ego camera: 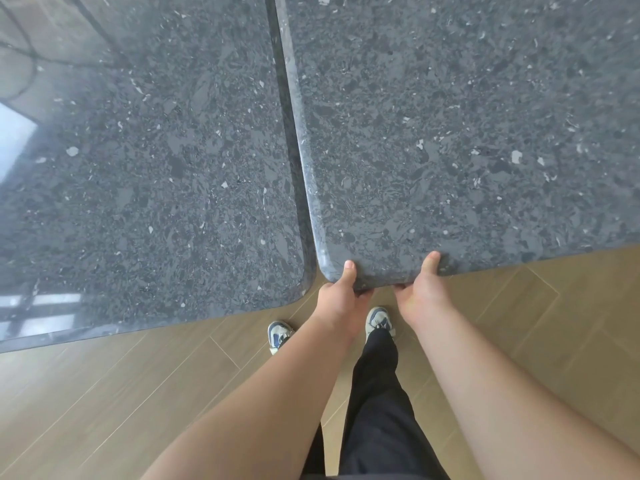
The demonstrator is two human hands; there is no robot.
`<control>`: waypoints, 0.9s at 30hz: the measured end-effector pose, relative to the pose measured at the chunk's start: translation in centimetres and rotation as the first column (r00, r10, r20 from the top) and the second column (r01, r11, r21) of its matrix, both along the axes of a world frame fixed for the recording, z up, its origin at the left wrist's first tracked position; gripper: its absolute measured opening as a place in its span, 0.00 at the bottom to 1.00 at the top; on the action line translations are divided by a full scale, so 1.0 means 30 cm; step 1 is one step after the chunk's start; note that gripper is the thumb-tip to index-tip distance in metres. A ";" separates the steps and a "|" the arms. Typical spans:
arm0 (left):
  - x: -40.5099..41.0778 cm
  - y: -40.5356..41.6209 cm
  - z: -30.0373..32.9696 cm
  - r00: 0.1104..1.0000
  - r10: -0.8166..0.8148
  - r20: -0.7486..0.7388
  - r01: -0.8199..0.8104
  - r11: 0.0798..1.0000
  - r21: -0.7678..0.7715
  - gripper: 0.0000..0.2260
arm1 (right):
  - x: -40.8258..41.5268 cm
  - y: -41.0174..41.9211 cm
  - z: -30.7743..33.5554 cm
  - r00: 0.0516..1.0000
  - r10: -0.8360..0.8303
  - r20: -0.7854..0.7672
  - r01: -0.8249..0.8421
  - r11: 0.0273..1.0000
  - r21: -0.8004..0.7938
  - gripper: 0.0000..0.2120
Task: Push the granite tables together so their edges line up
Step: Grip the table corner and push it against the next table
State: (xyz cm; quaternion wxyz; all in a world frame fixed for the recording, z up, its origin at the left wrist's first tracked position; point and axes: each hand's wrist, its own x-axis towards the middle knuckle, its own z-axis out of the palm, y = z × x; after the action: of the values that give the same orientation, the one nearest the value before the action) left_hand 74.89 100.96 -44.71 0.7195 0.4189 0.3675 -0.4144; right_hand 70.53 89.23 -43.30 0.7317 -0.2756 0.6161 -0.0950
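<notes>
Both hands, left (341, 299) and right (420, 291), grip the right surface's (467, 133) near corner; it touches the left surface (138, 168), but near edges remain offset.

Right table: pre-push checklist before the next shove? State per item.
1. Left hand grips the right table at its near corner, thumb on top: ok.
2. Right hand grips the same near edge, thumb on top: ok.
3. Side edges closed against the left table: ok, they look to be touching.
4. Near edges line up: not ok; the left table's near edge sits closer to the person.
5. Feet clear of the table: the shoes stand at the edge; clearance cannot tell.
6. Table legs free underneath: cannot tell, hidden.
</notes>
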 end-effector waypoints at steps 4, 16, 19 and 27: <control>0.010 -0.011 0.048 0.995 0.074 -0.065 -0.076 0.997 -0.028 0.14 | -0.001 -0.019 0.033 0.998 -0.054 0.028 0.050 0.989 0.140 0.26; 0.015 -0.049 0.161 0.986 0.125 -0.108 -0.116 0.989 0.088 0.15 | 0.014 -0.074 0.104 0.997 -0.072 0.011 0.067 0.969 0.236 0.22; 0.013 -0.038 0.196 0.991 0.076 -0.113 -0.058 0.985 0.160 0.21 | 0.021 -0.062 0.141 0.999 -0.026 -0.044 0.036 0.968 0.249 0.19; 0.028 0.170 0.341 0.990 -0.141 -0.028 0.144 0.965 0.219 0.14 | -0.019 -0.026 0.321 0.958 0.281 -0.054 -0.263 0.938 0.226 0.20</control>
State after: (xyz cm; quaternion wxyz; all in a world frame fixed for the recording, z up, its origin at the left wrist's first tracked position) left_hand 75.74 106.06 -34.48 0.6349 0.5189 0.3843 -0.4241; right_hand 69.96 88.46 -33.66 0.7363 -0.2806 0.6096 0.0869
